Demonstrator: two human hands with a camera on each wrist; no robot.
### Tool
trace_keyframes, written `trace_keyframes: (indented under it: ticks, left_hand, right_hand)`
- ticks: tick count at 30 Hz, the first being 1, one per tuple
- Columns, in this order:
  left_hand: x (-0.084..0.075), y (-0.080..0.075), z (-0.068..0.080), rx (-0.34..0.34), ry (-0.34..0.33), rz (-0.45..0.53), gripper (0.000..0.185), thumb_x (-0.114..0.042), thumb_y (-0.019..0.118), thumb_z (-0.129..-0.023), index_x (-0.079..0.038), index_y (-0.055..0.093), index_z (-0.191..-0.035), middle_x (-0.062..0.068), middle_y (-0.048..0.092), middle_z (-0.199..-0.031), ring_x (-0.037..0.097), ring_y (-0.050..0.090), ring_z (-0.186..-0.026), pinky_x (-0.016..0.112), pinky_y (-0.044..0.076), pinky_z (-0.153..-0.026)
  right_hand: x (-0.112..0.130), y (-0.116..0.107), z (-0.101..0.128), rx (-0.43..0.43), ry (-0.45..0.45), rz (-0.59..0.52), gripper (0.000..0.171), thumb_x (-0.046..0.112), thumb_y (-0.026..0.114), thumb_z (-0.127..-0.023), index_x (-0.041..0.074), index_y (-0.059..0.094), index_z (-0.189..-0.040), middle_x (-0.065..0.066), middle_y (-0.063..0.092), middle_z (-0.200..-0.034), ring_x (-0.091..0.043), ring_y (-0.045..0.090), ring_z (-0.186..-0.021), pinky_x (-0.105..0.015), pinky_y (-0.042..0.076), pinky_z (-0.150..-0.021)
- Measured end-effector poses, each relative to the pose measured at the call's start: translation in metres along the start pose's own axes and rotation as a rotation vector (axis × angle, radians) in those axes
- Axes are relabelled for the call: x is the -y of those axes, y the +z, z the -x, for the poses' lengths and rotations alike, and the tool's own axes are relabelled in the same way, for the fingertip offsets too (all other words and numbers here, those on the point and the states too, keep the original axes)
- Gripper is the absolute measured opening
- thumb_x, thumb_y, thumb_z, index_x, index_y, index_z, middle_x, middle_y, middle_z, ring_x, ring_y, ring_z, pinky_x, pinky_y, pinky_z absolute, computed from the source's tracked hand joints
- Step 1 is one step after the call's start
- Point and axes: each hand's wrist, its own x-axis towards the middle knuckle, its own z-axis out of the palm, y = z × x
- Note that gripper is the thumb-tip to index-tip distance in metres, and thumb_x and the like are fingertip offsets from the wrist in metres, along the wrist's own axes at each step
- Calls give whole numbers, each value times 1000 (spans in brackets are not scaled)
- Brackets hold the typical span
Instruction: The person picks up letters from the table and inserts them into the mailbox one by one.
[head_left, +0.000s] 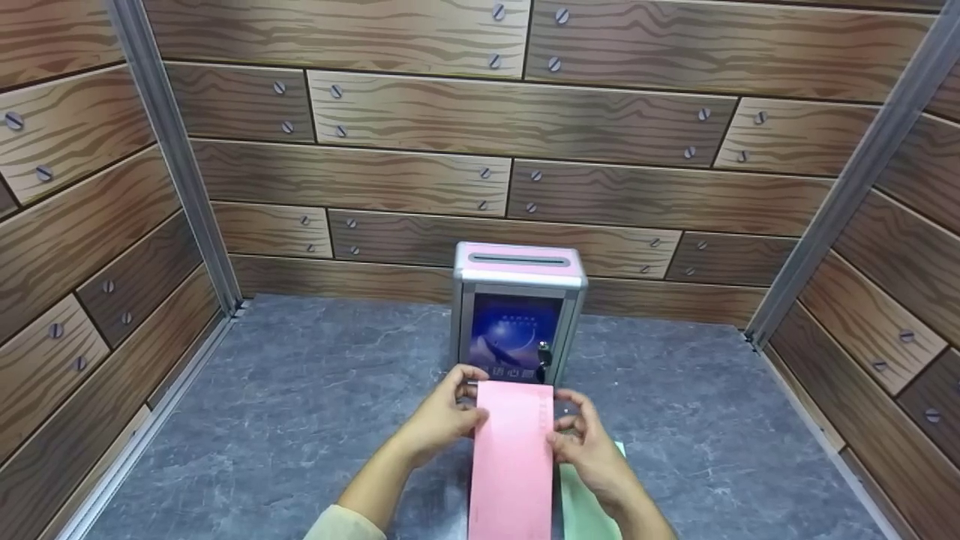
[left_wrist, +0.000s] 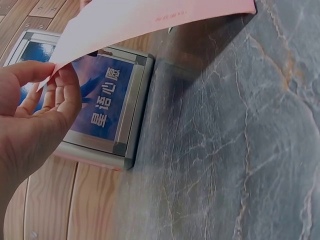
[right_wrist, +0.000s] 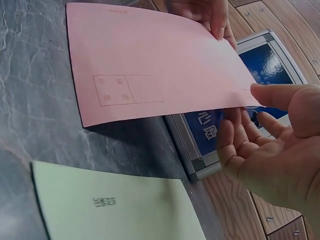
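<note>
Fingers (right_wrist: 235, 145) and thumb of right hand (head_left: 592, 450) pinching the far right corner of one pink envelope (head_left: 512, 457); left hand (head_left: 442, 416) pinching the far left corner likewise. Envelope held level above the grey stone-patterned desk (head_left: 300, 420), around the middle, far edge just short of one metal ballot box (head_left: 519, 315) standing toward the desk's back edge, slot on top, blue front panel partly hidden behind the envelope. One green envelope (right_wrist: 115, 205) flat on the desk under the right hand, mostly covered in the head view, printed mark plain only from the right wrist. Panel characters legible only from the wrists.
</note>
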Motion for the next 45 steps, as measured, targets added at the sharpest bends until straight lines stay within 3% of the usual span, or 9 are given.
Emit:
trace_keyframes:
  ticks: [9,21,28,34,40,45]
  left_hand:
    - [-7,2,1,14,24,-8,52,8,65,-98,-4,48,-146,16,64,-124,18,65,-95,29,64,-76]
    - [-18,5,6,34,143,-144,49,4,67,-100,-7,50,-144,21,69,-126,16,69,-99,26,63,-80]
    - [-23,0,5,49,182,-275,52,5,67,-99,-14,51,-145,17,68,-130,20,70,-104,28,63,-86]
    - [-28,-2,4,27,205,-342,52,4,68,-99,-13,52,-145,15,69,-128,21,71,-104,42,63,-94]
    - [-33,-3,5,12,205,-374,50,3,70,-99,-18,55,-142,15,70,-126,22,72,-104,31,65,-83]
    - [-37,-3,2,-4,213,-382,51,4,72,-98,-21,56,-141,14,68,-122,20,71,-101,28,66,-80]
  right_hand:
    - [12,-1,-7,-52,-68,-89,77,0,69,-101,17,30,-165,-10,61,-114,-14,66,-86,-32,64,-77]
    - [22,3,-10,-104,-160,-88,56,-11,68,-98,4,44,-147,-12,65,-102,-16,64,-83,-27,59,-68]
    - [25,3,-13,-122,-202,-50,53,-13,66,-97,2,47,-143,-7,65,-98,-13,63,-81,-23,56,-69]
    - [30,6,-16,-151,-221,-8,52,-15,68,-95,2,49,-141,-15,65,-99,-15,62,-81,-24,56,-67]
    - [34,7,-18,-182,-258,60,50,-14,69,-95,4,53,-139,-19,66,-100,-16,64,-79,-25,60,-63]
    - [38,8,-18,-213,-308,129,48,-12,71,-95,4,54,-138,-19,67,-100,-14,64,-82,-23,58,-69]
